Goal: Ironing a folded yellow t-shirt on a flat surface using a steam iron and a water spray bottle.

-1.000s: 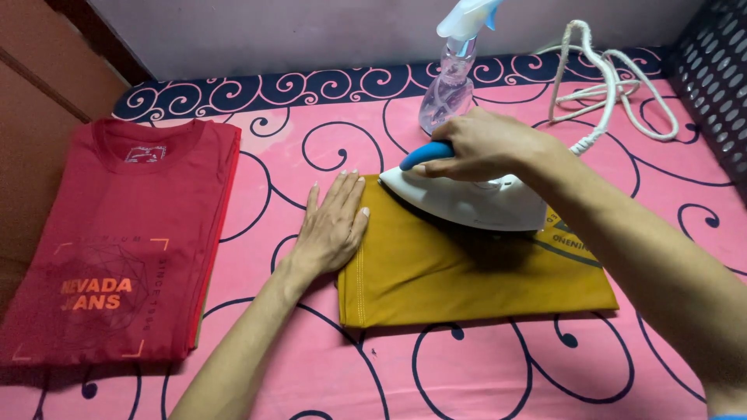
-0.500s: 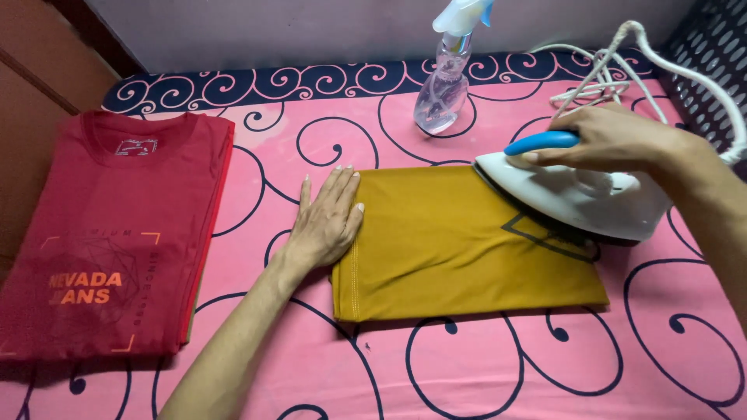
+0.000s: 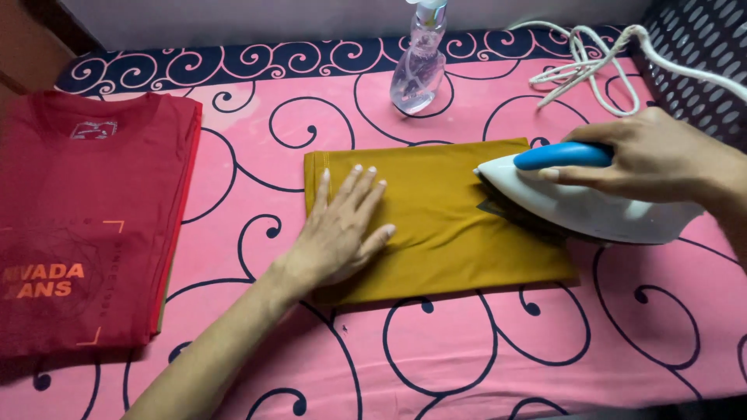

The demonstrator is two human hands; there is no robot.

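We count one iron point(image 3: 591, 206), one spray bottle point(image 3: 419, 74) behind it, two folded garments, mustard point(image 3: 443, 225) and red point(image 3: 82, 225), and two hands.

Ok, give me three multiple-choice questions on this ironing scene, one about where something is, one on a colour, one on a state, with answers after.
1. Where is the spray bottle?
A. Beyond the mustard cloth, near the far edge
B. On the red shirt
C. In the left hand

2. What colour is the iron handle?
A. Red
B. Blue
C. Black

3. What is the left hand doing?
A. Gripping the cord
B. Lifting the shirt
C. Lying flat on the cloth

Answers: 1 A, the bottle stands on the pink cover behind the cloth. 2 B, the right hand grips a blue handle. 3 C, palm down with fingers spread on the cloth's left part.
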